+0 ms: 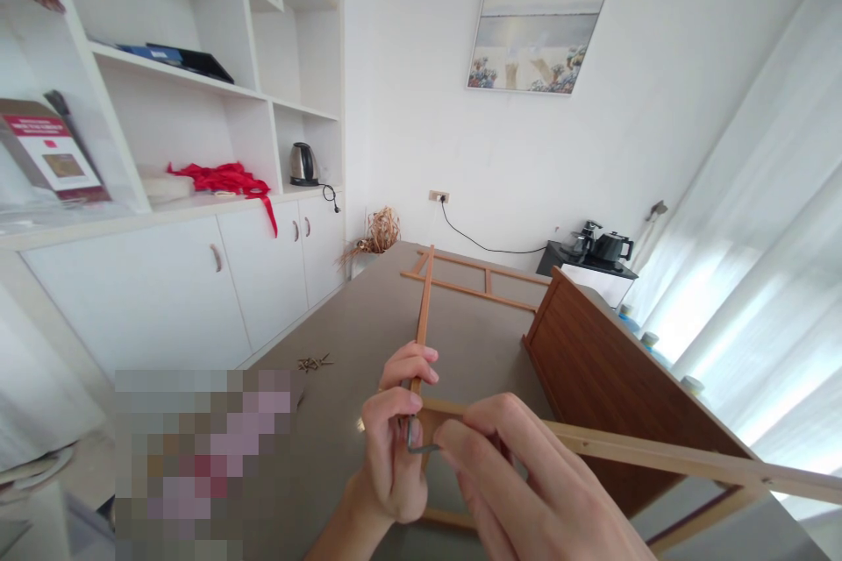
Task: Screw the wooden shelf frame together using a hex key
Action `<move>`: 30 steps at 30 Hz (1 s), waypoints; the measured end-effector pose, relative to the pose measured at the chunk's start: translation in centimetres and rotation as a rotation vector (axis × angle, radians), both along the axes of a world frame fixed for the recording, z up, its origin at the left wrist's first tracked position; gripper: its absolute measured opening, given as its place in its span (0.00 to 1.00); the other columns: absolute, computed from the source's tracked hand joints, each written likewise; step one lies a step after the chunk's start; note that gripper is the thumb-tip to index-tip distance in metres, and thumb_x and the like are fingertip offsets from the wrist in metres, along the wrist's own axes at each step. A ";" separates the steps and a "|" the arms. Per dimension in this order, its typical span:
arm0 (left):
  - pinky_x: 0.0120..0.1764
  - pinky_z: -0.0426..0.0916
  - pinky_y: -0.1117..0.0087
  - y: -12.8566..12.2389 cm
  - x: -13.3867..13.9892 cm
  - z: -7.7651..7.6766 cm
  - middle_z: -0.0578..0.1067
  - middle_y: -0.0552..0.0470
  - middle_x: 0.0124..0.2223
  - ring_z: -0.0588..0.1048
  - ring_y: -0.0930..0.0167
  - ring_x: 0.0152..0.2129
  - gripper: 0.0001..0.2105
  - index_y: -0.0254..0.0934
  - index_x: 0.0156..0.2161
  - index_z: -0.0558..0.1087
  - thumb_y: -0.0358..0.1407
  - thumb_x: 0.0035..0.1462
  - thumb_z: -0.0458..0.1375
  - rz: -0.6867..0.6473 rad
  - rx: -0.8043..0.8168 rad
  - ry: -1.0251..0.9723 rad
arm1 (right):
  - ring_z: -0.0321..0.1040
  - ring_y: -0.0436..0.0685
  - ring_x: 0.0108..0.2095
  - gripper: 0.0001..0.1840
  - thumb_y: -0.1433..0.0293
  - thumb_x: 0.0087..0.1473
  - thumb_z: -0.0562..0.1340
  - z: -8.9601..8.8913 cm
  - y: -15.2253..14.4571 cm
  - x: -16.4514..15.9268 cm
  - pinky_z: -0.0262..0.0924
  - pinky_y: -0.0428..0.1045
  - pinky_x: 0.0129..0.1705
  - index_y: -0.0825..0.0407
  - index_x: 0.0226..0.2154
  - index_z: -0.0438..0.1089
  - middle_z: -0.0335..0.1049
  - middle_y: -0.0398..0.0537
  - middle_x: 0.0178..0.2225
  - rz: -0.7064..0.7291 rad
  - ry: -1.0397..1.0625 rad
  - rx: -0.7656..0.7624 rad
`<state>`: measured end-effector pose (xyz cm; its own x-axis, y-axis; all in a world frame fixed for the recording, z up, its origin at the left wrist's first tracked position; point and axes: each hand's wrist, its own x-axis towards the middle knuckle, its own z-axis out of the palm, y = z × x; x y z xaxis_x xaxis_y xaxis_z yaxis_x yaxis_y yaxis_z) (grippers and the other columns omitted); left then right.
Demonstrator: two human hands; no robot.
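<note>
Above a grey-brown surface (355,329), L hand (395,447) grips a slim wooden frame (624,448) nr its corner; R hand (526,465) pinches an L-shaped hex key (424,450). Key's long arm runs crosswise, disappearing into R fingers; short arm points away, tip hard to make out. Frame's bar points toward far wall (395,123); rail runs R, cut off at view's edge.

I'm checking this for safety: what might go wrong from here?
The bent metal key, pinched in the right hand, might slip and scrape the left hand close beside it. The small screws lie loose on the tabletop, so a bump could scatter them.
</note>
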<state>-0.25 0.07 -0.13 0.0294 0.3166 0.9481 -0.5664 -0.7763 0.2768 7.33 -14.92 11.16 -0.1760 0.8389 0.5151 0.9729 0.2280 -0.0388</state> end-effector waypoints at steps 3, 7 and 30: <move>0.53 0.67 0.46 0.0 0.1 0.1 0.70 0.45 0.47 0.71 0.60 0.52 0.09 0.42 0.50 0.60 0.31 0.66 0.49 -0.011 -0.001 -0.012 | 0.68 0.51 0.33 0.15 0.76 0.67 0.49 0.2 -0.1 0.0 0.67 0.43 0.35 0.49 0.36 0.68 0.67 0.47 0.34 0.004 0.023 -0.001; 0.53 0.67 0.45 0.0 0.1 -0.1 0.71 0.45 0.47 0.71 0.59 0.52 0.07 0.42 0.49 0.61 0.33 0.67 0.49 -0.017 -0.020 -0.017 | 0.68 0.51 0.35 0.13 0.74 0.68 0.50 0.0 0.0 0.0 0.67 0.44 0.36 0.50 0.37 0.68 0.67 0.47 0.36 0.019 0.040 -0.010; 0.53 0.67 0.44 0.1 0.1 -0.1 0.72 0.46 0.47 0.71 0.59 0.52 0.08 0.43 0.50 0.61 0.33 0.67 0.48 -0.004 -0.011 -0.013 | 0.66 0.48 0.30 0.14 0.75 0.67 0.51 -0.7 0.4 -0.1 0.64 0.42 0.33 0.50 0.36 0.71 0.66 0.45 0.31 0.011 0.160 0.139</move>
<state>-0.19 0.21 -0.21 0.0186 0.3273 0.9447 -0.5731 -0.7708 0.2784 7.20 -14.52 10.50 -0.0912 0.7562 0.6479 0.9544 0.2521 -0.1599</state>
